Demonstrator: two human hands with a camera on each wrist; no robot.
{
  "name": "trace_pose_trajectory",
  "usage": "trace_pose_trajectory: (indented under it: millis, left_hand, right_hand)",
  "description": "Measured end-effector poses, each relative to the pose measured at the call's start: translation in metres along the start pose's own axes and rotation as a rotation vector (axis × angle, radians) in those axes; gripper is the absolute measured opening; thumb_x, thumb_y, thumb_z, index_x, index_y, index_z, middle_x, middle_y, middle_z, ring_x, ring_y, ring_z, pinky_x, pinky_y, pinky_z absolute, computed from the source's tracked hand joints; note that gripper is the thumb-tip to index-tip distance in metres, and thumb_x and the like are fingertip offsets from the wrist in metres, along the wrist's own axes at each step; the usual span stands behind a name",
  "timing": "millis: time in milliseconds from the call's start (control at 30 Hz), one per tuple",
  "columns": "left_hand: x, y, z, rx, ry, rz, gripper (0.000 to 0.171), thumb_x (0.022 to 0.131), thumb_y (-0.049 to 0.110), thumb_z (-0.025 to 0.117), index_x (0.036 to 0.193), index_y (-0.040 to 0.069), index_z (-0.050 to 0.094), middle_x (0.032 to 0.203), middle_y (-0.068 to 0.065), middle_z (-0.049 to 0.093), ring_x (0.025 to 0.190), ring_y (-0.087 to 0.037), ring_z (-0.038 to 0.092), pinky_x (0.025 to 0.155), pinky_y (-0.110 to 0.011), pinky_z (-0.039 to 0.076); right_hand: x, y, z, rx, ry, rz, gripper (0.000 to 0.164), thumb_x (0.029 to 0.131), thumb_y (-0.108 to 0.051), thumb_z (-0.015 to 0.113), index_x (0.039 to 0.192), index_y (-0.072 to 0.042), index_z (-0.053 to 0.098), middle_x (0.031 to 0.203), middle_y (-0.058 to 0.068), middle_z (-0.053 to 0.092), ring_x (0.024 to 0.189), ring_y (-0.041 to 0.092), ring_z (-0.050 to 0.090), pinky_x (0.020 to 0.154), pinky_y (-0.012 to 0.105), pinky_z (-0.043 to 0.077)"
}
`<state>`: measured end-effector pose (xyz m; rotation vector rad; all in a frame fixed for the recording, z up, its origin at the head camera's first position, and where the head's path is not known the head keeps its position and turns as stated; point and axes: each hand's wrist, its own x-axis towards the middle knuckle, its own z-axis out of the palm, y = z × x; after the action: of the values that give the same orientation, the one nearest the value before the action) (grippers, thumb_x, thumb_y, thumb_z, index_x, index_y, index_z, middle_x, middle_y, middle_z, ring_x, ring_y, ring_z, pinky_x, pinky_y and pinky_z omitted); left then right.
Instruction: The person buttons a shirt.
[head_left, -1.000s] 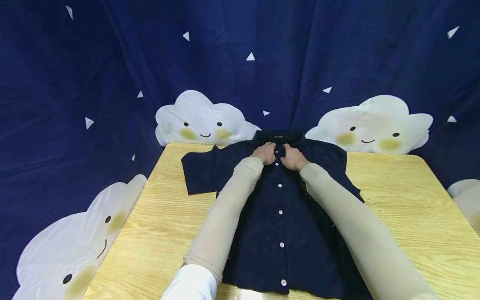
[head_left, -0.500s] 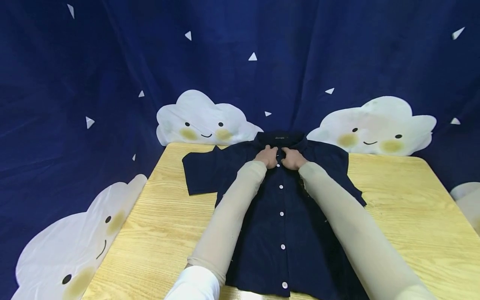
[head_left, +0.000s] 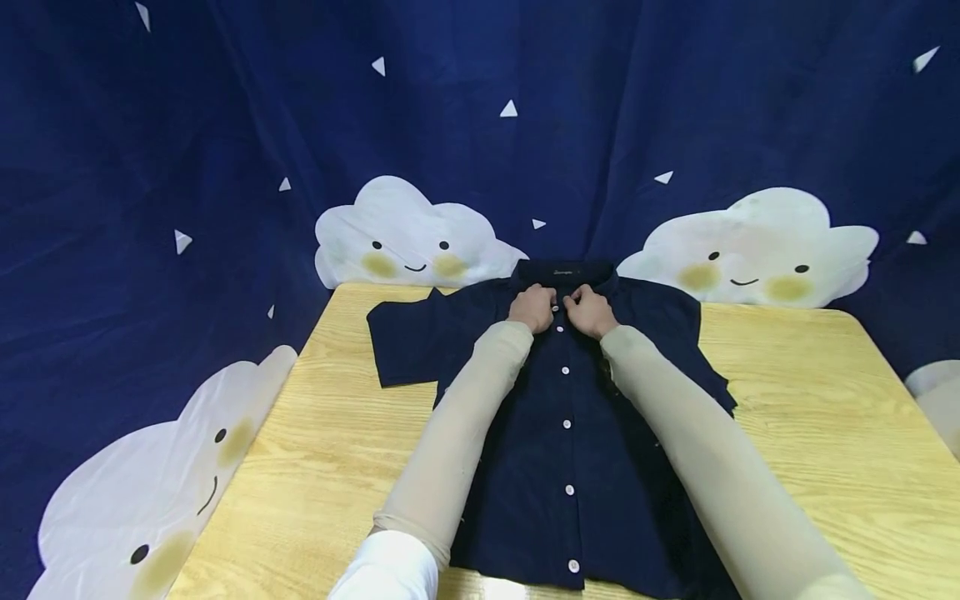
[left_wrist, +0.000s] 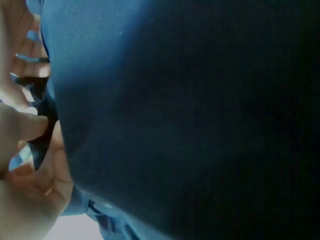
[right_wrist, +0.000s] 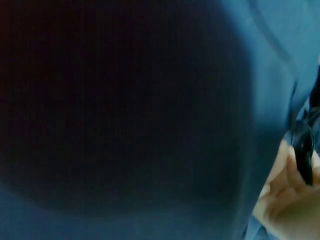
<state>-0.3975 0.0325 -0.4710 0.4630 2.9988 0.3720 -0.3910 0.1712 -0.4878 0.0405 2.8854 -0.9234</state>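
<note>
A navy short-sleeved shirt is laid flat, front up, on the wooden table, collar toward the far edge, hem at the near edge. The placket is seen closed down its length: white buttons are lined up from just below the hands to the hem, and these are judged done up. The top button sits between the two hands, right under the collar.

The left hand is curled on the placket edge at the neck, fabric pinched between thumb and fingers; the same pinch is shown close up in the left wrist view, fingers bent round dark cloth. The right hand is likewise curled on the opposite edge, fabric held; in the right wrist view only fingertips against cloth are made out, the rest filled by blurred navy.

Whether the top button is already through its hole cannot be told. Buttoning is judged nearly finished, only the collar end left. Sleeves are spread to both sides, not folded; no folding is seen done. A dark blue backdrop with cloud faces is hung behind the table.
</note>
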Motion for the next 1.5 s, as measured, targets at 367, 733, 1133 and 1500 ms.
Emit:
trace_pose_trajectory:
  millis: [367, 733, 1133, 1500]
  left_hand:
    - [-0.004, -0.005, -0.009, -0.131, 0.084, 0.137, 0.013, 0.093, 0.009, 0.054, 0.094, 0.019, 0.045, 0.088, 0.0, 0.053, 0.079, -0.02, 0.053, 0.068, -0.032, 0.042]
    - [-0.005, -0.005, -0.011, -0.073, 0.043, 0.203, 0.018, 0.092, 0.006, 0.053, 0.101, 0.019, 0.062, 0.098, -0.001, 0.054, 0.089, -0.018, 0.055, 0.078, -0.032, 0.046]
    - [-0.005, -0.002, -0.014, 0.013, 0.03, 0.213, 0.018, 0.095, 0.013, 0.054, 0.109, 0.022, 0.061, 0.106, 0.001, 0.06, 0.094, -0.017, 0.058, 0.082, -0.032, 0.046]
    - [-0.005, 0.004, -0.017, 0.07, 0.094, 0.259, 0.009, 0.093, 0.015, 0.057, 0.097, 0.019, 0.063, 0.092, 0.003, 0.057, 0.087, -0.014, 0.055, 0.079, -0.032, 0.044]
  right_hand:
    - [-0.009, -0.002, 0.0, 0.059, 0.217, 0.02, 0.021, 0.086, -0.016, 0.058, 0.099, -0.004, 0.047, 0.091, 0.018, 0.056, 0.087, 0.037, 0.056, 0.077, 0.045, 0.044]
    - [-0.018, -0.012, -0.012, 0.291, 0.267, 0.215, 0.03, 0.082, -0.012, 0.067, 0.107, 0.002, 0.057, 0.104, 0.018, 0.058, 0.104, 0.034, 0.053, 0.089, 0.041, 0.044]
    - [-0.025, -0.003, -0.021, 0.286, 0.144, 0.305, 0.025, 0.092, -0.023, 0.056, 0.077, -0.004, 0.063, 0.055, -0.003, 0.054, 0.06, 0.019, 0.055, 0.059, 0.029, 0.042]
    - [-0.029, -0.008, -0.023, 0.111, 0.283, 0.064, 0.013, 0.083, -0.015, 0.055, 0.078, -0.004, 0.058, 0.084, 0.015, 0.06, 0.09, 0.036, 0.056, 0.081, 0.045, 0.045]
